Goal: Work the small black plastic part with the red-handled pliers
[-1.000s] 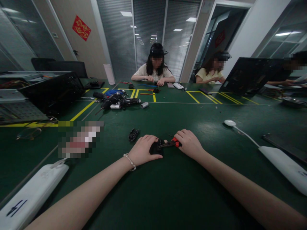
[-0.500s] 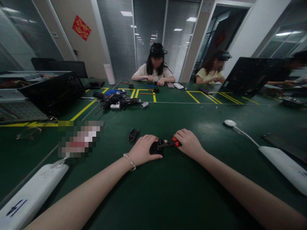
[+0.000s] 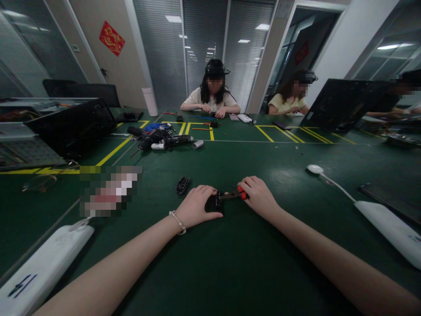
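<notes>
On the green table, my left hand (image 3: 198,203) is closed around a small black block-like part (image 3: 213,203), thumb along its near side and fingers on its far side. My right hand (image 3: 258,193) grips pliers (image 3: 241,192) with red handles. Their dark jaws point left and meet the right side of the black part; whether they pinch anything there is too small to tell. A second black piece (image 3: 183,185), with an uneven, ridged surface, lies just beyond my left hand.
A heap of black tools and blue items (image 3: 158,137) lies farther back on the left. White power strips (image 3: 49,263) flank my arms, the right one (image 3: 388,228) with a cable. Two computer cases stand at the sides. Across the table sits a person (image 3: 210,98), with others farther right.
The pliers have tilted slightly in my right hand, their handles a little higher. My left hand and the black part stay in place.
</notes>
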`<state>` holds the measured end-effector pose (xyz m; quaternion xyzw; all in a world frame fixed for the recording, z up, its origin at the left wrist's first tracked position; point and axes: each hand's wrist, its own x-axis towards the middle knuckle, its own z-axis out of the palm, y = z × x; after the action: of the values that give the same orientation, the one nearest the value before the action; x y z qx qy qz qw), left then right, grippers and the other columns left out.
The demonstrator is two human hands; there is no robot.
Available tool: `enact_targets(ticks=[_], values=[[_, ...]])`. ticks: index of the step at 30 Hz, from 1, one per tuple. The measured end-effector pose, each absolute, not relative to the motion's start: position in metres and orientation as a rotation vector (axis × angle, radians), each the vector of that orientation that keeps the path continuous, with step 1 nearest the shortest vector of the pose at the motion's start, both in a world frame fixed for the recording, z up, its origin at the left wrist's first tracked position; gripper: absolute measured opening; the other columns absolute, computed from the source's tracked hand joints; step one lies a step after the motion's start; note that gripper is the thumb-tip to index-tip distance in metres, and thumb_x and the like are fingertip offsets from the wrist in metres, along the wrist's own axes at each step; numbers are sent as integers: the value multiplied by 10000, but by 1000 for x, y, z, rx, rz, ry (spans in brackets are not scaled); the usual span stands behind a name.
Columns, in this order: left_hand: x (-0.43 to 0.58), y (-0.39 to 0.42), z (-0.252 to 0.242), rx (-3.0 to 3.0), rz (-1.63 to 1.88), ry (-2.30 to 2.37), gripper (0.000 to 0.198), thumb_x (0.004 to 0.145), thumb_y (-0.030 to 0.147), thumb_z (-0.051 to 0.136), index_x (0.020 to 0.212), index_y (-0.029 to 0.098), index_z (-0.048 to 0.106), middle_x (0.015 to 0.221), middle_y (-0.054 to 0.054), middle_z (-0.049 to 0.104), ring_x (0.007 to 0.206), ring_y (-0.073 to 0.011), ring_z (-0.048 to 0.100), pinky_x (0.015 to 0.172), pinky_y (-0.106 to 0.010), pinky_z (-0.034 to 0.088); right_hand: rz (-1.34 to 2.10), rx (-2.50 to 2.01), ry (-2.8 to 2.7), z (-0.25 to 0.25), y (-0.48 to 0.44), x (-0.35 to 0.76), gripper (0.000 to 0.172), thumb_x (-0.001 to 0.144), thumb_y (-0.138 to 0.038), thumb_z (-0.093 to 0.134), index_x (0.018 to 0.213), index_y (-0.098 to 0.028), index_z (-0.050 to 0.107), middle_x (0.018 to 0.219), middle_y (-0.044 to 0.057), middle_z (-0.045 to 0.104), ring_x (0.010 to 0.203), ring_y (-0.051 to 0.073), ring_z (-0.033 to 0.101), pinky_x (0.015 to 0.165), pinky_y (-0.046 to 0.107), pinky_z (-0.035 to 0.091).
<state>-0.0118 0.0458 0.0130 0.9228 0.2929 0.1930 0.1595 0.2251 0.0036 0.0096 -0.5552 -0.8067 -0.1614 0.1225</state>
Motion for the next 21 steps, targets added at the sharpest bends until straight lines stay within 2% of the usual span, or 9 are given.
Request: enact_targets(ticks=[6, 14, 21], values=[[-12, 45, 12, 2639, 549, 840, 560, 659, 544, 607, 1074, 200, 457, 1080, -61, 518, 1009, -254, 465, 835, -393, 387, -426, -1601, -2330, 8, 4, 226, 290, 669, -140, 535, 958, -172, 531, 935, 80, 533, 874, 213, 457, 752, 350, 367], [-12, 46, 11, 2641, 545, 846, 576, 655, 551, 605, 1086, 202, 449, 1076, -57, 519, 1005, -249, 468, 833, -391, 392, -397, -1661, -2108, 15, 0, 226, 143, 738, -213, 486, 878, -189, 507, 887, 60, 554, 835, 212, 484, 753, 368, 334], [-13, 47, 9, 2644, 558, 831, 570, 657, 544, 608, 1083, 198, 450, 1092, -67, 513, 1017, -257, 462, 844, -406, 381, -353, -1701, -1963, 14, 2, 227, 111, 758, -264, 454, 839, -190, 471, 826, 52, 541, 769, 196, 491, 705, 351, 336]])
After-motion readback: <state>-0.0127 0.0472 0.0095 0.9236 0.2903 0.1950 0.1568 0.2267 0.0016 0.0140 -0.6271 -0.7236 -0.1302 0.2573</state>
